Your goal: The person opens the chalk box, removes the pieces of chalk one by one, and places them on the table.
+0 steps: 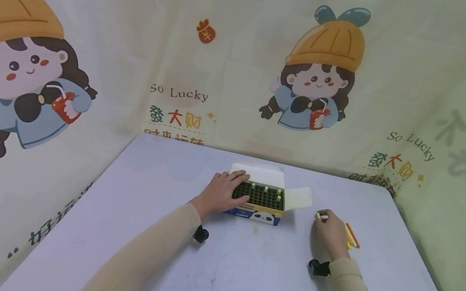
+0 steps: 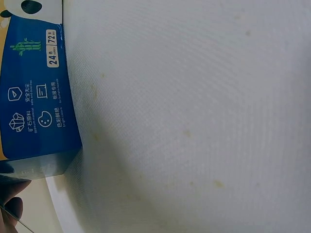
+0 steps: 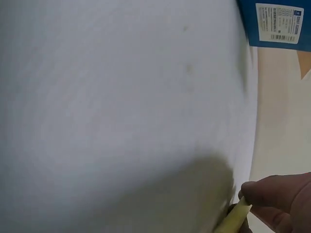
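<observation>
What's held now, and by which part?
Right hand pinches a pale yellow stick near one end. Left hand lies on the left end of the box; grip unclear.

Pale cloth [image 1: 237, 75], printed with girls [image 1: 317, 72] and lettering [image 1: 175, 117], hangs behind the table [image 1: 257, 281] and along both its sides.

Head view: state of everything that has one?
Box: open
Rear flap: folded back
Side flap: folded outward
Sticks in box: standing upright
Yellow stick: pinched in right hand
Loose sticks: lying on table
Left hand: rests on box's left end
</observation>
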Motion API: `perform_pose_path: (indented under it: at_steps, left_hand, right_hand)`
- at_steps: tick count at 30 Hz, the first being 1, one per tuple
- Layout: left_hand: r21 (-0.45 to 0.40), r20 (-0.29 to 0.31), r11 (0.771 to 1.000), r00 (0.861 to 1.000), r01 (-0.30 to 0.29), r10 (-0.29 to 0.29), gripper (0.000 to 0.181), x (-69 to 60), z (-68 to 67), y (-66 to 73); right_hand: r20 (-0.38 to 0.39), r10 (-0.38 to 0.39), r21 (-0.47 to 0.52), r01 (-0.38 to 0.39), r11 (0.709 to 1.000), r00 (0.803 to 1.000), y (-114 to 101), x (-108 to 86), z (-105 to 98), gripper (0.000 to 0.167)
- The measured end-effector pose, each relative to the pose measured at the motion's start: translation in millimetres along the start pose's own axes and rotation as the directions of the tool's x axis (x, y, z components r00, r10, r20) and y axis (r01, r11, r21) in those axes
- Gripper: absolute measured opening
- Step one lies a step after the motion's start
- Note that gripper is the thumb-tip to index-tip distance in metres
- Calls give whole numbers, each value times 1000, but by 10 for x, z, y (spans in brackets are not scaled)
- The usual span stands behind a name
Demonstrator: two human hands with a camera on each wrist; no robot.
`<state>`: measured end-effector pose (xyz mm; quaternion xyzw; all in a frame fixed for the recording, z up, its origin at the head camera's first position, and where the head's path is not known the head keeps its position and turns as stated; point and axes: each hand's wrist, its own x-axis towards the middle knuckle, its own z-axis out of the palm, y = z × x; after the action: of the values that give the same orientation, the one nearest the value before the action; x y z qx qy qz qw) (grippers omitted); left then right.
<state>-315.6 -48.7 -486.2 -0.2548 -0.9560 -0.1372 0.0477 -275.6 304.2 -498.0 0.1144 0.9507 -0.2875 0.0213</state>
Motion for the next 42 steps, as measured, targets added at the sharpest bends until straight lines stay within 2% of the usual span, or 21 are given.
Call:
perform_pose_path:
  at_steps: [6,17,21,28,42]
  left_hand:
    - [-3,2,1000,1000,3,-3,74,3,-11,6]
    - [1,3,1000,1000,5,-5,74,11,2,7]
    - [-1,0,1000,1000,5,-5,74,13,3,7]
    - [13,3,1000,1000,5,-6,74,19,20,-4]
    - [4,12,1000,1000,2,-2,74,-3,-21,18]
  right_hand:
    - [-34,-39,-8,38,999,999,83,12,-14,40]
    - [-70,-64,-13,63,998,996,190,30,-95,39]
    - [-82,-29,-20,27,999,996,238,51,-112,40]
    - [-74,79,-2,-80,997,994,256,19,-168,50]
    - [-74,127,-10,-128,992,989,243,0,-187,46]
